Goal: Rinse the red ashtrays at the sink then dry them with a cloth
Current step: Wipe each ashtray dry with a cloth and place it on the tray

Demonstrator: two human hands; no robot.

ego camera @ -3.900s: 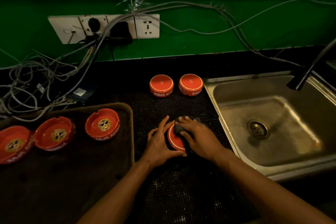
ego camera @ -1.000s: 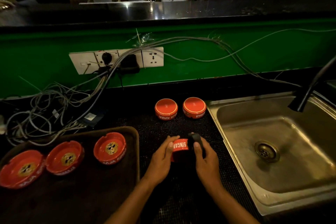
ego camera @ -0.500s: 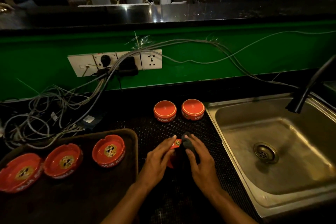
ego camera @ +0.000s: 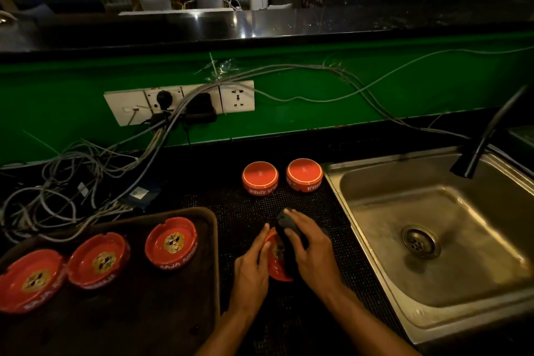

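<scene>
Lower centre of frame: both hands work on one red ashtray (ego camera: pixel 277 261), held tilted on edge just above the black mat (ego camera: pixel 245 211). Left hand (ego camera: pixel 251 272) cups its left side, fingers curled round the rim w/ the thumb near the top edge. Right hand (ego camera: pixel 313 254) grips a dark cloth (ego camera: pixel 286 225), fingers wrapped over it, pressing it into the ashtray's open face. So the ashtray sits between the two palms, mostly hidden; only a red sliver shows at the bottom & left.

Above the hands, mid-frame, two more ashtrays lie upside down side by side on the mat: left one (ego camera: pixel 260 178), right one (ego camera: pixel 304 174), close but not touching, the right one just beside the sink (ego camera: pixel 375 170).

Lower left: a dark tray (ego camera: pixel 173 312) w/ three ashtrays right way up in a row, far left (ego camera: pixel 30 280), middle (ego camera: pixel 98 260), right (ego camera: pixel 172 243), each w/ a yellow logo inside.

Sink fills the right side, drain in the middle, black tap (ego camera: pixel 485 136) leaning over it from the upper right. Green wall behind, white socket strip (ego camera: pixel 179 101) upper left of centre, grey cables (ego camera: pixel 72 182) tangled below it.
</scene>
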